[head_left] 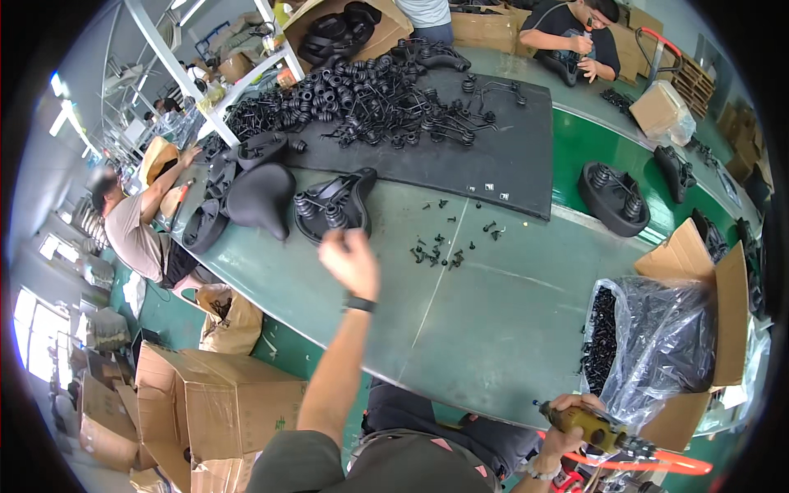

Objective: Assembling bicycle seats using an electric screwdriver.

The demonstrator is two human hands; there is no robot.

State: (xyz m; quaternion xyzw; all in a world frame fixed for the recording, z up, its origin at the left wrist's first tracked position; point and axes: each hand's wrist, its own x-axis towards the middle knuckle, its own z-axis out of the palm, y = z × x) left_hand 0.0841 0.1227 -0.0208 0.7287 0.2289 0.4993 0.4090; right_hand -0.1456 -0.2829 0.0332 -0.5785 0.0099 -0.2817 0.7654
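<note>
An upturned black bicycle saddle (335, 205) with coil springs and rails lies on the green worktable. At its near edge is my left hand (352, 264), slightly blurred, its fingers loosely bent and apart. The fingertips overlap the saddle's rim; whether they touch it I cannot tell. Low at the right, beyond the table's near edge, my right hand (567, 423) is wrapped round a yellow-brown power screwdriver (596, 431). Several loose black screws (436, 253) are scattered on the table right of my left hand.
More saddles (261, 200) lie at the left, another (613, 200) at the right. A black mat (509, 156) bears a heap of spring assemblies (362, 103). An open carton (730, 316) holds screws in plastic. Co-workers sit at left (136, 230) and far right (575, 41).
</note>
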